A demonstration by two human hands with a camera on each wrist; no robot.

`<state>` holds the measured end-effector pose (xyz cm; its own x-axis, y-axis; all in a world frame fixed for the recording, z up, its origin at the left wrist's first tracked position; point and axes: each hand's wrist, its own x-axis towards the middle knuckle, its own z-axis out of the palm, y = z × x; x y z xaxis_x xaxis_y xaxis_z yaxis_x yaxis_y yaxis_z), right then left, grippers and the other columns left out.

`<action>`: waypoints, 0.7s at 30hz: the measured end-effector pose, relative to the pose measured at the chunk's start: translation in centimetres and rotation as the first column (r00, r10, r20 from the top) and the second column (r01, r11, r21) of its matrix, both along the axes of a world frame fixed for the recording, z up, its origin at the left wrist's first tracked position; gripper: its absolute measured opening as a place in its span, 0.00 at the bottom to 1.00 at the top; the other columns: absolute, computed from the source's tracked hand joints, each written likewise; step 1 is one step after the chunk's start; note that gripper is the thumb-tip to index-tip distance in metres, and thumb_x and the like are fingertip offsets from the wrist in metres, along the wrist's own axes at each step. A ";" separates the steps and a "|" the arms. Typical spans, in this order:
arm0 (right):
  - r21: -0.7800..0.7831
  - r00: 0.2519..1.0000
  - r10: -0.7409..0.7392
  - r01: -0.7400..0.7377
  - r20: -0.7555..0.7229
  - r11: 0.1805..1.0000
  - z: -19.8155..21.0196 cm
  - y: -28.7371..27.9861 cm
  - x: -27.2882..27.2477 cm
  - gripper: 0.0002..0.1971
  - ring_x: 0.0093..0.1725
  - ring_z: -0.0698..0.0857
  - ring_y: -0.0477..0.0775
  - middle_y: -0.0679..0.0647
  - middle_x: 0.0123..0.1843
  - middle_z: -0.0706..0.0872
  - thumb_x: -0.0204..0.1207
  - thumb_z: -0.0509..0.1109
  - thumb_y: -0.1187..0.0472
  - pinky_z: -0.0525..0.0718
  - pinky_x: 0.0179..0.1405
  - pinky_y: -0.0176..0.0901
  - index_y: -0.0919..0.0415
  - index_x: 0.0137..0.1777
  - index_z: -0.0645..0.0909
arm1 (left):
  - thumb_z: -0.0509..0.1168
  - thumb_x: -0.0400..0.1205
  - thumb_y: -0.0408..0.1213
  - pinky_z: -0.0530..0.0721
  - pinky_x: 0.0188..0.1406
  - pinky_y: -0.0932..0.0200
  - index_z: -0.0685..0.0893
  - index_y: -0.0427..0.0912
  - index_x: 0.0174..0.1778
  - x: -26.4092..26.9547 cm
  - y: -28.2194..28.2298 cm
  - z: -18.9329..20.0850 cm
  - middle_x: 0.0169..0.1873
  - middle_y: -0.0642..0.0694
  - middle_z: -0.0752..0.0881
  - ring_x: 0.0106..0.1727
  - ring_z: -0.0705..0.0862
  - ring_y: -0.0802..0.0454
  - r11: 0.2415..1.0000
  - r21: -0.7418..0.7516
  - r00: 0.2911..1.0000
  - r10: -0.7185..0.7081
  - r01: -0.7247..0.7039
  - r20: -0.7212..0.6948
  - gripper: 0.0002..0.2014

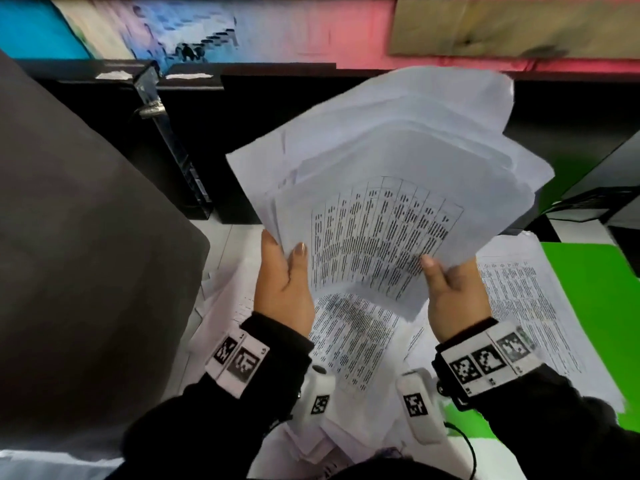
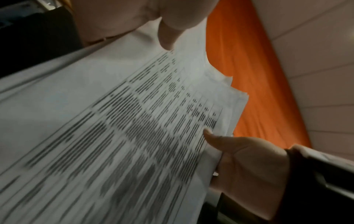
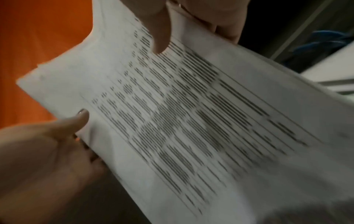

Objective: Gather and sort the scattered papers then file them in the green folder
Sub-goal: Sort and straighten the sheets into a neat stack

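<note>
A thick, uneven stack of white printed papers (image 1: pixel 388 188) is raised and tilted above the table, its sheets fanned out at the far end. My left hand (image 1: pixel 284 249) grips its near left edge, thumb on the printed table of the top sheet. My right hand (image 1: pixel 446 275) grips the near right edge the same way, fingers hidden beneath. The left wrist view shows the stack (image 2: pixel 114 121) with my right hand (image 2: pixel 245 163) on it. In the right wrist view the stack (image 3: pixel 191 113) has my left hand (image 3: pixel 44 151) on it. The green folder (image 1: pixel 595 292) lies open at the right.
Loose printed sheets (image 1: pixel 349 334) lie under my hands, and more sheets (image 1: pixel 530 306) overlap the folder's left side. A large dark grey surface (image 1: pixel 86 254) fills the left. A black binder (image 1: pixel 173 143) stands at the back. Dark equipment (image 1: pixel 588 199) sits at the far right.
</note>
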<state>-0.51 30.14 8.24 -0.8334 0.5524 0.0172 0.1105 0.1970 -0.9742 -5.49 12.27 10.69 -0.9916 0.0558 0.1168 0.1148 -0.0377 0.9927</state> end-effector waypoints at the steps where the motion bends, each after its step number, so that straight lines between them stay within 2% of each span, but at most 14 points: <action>1: -0.007 1.000 0.013 -0.013 -0.009 1.000 -0.2 -0.1 0.2 0.20 0.47 0.78 0.25 0.31 0.46 0.80 0.79 0.64 0.61 0.76 0.53 0.32 0.55 0.70 0.69 | 0.55 0.86 0.35 0.74 0.49 0.86 0.68 0.69 0.53 0.5 0.2 -0.2 0.51 0.69 0.79 0.51 0.78 0.84 1.000 -0.018 1.000 0.000 0.000 0.016 0.17; 3: -0.013 0.999 0.033 -0.033 -0.001 0.999 -0.9 0.1 0.6 0.23 0.51 0.81 0.28 0.33 0.50 0.83 0.75 0.69 0.62 0.79 0.53 0.33 0.50 0.69 0.69 | 0.57 0.84 0.35 0.72 0.40 0.90 0.67 0.63 0.51 1.2 0.3 -0.9 0.48 0.68 0.77 0.45 0.77 0.87 0.998 -0.065 0.999 -0.001 0.004 0.044 0.13; 6: -0.047 0.998 0.044 -0.043 0.034 0.998 -1.1 0.8 0.6 0.18 0.53 0.86 0.45 0.45 0.51 0.87 0.73 0.72 0.64 0.84 0.58 0.52 0.54 0.60 0.74 | 0.58 0.84 0.35 0.74 0.38 0.88 0.66 0.54 0.57 1.0 0.0 -1.9 0.49 0.62 0.79 0.48 0.80 0.73 0.994 -0.113 0.996 0.017 -0.006 0.090 0.11; 7: -0.042 0.998 0.045 -0.043 0.047 0.998 -1.0 0.9 0.6 0.16 0.53 0.86 0.46 0.44 0.51 0.87 0.74 0.71 0.64 0.83 0.59 0.53 0.53 0.59 0.75 | 0.56 0.85 0.35 0.74 0.37 0.88 0.66 0.54 0.57 0.8 -0.1 -2.0 0.49 0.61 0.79 0.48 0.79 0.71 0.993 -0.118 0.993 0.013 0.000 0.113 0.10; 8: -0.016 0.997 0.049 -0.048 0.060 0.999 -0.9 0.9 0.6 0.15 0.53 0.85 0.45 0.42 0.50 0.86 0.75 0.70 0.63 0.82 0.60 0.52 0.52 0.60 0.75 | 0.55 0.85 0.36 0.74 0.36 0.88 0.67 0.57 0.56 0.7 -0.2 -2.0 0.49 0.62 0.79 0.48 0.79 0.72 0.993 -0.114 0.990 0.007 0.009 0.138 0.10; 11: 0.033 0.995 0.047 -0.050 0.090 0.998 -0.5 0.8 0.6 0.14 0.51 0.84 0.42 0.38 0.48 0.85 0.78 0.66 0.60 0.79 0.56 0.43 0.52 0.63 0.76 | 0.52 0.87 0.35 0.72 0.33 0.90 0.69 0.64 0.47 0.6 0.0 -1.4 0.46 0.67 0.78 0.42 0.79 0.84 0.996 -0.083 0.985 -0.022 0.037 0.172 0.14; 14: 0.003 0.997 0.048 -0.048 0.057 0.999 0.0 0.4 0.5 0.14 0.52 0.84 0.37 0.39 0.49 0.87 0.78 0.66 0.60 0.78 0.49 0.35 0.51 0.63 0.77 | 0.51 0.87 0.35 0.73 0.33 0.88 0.70 0.66 0.45 0.9 0.1 -0.8 0.45 0.69 0.79 0.42 0.79 0.87 0.998 -0.047 0.986 -0.035 0.043 0.161 0.16; 16: -0.011 0.999 0.046 -0.046 0.027 0.999 0.2 0.3 0.6 0.14 0.53 0.85 0.38 0.40 0.50 0.88 0.76 0.68 0.58 0.80 0.49 0.35 0.50 0.62 0.77 | 0.52 0.87 0.36 0.75 0.34 0.86 0.71 0.66 0.45 0.9 0.1 -0.9 0.43 0.70 0.80 0.43 0.80 0.84 0.999 -0.034 0.988 -0.022 0.027 0.152 0.15; 19: -0.003 0.996 0.078 -0.078 0.042 0.997 0.2 0.3 0.8 0.16 0.49 0.84 0.28 0.38 0.50 0.87 0.74 0.70 0.55 0.79 0.42 0.23 0.50 0.62 0.77 | 0.55 0.85 0.40 0.76 0.42 0.76 0.70 0.66 0.47 0.6 0.0 -1.9 0.48 0.66 0.81 0.49 0.81 0.72 0.997 -0.067 0.979 -0.015 0.029 0.202 0.11; 20: 0.002 0.994 0.076 -0.077 0.074 0.997 0.1 0.3 0.8 0.16 0.48 0.84 0.28 0.39 0.50 0.87 0.74 0.69 0.55 0.77 0.39 0.21 0.50 0.62 0.77 | 0.55 0.85 0.40 0.75 0.43 0.73 0.69 0.66 0.48 0.6 0.0 -2.3 0.49 0.64 0.81 0.51 0.80 0.69 0.996 -0.083 0.974 -0.018 0.038 0.224 0.10; 21: 0.008 0.991 0.070 -0.072 0.110 0.997 -0.2 0.3 0.7 0.16 0.49 0.84 0.34 0.41 0.51 0.86 0.76 0.68 0.56 0.76 0.40 0.24 0.51 0.64 0.77 | 0.55 0.85 0.40 0.73 0.42 0.73 0.69 0.65 0.47 0.6 0.0 -2.9 0.49 0.63 0.80 0.51 0.79 0.68 0.994 -0.103 0.969 -0.021 0.047 0.245 0.10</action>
<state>0.24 30.42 8.09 -0.8677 0.4920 -0.0708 0.2022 0.2193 -0.9545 -4.89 12.24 7.82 -0.9867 0.0891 -0.1362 -0.1301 0.0711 0.9889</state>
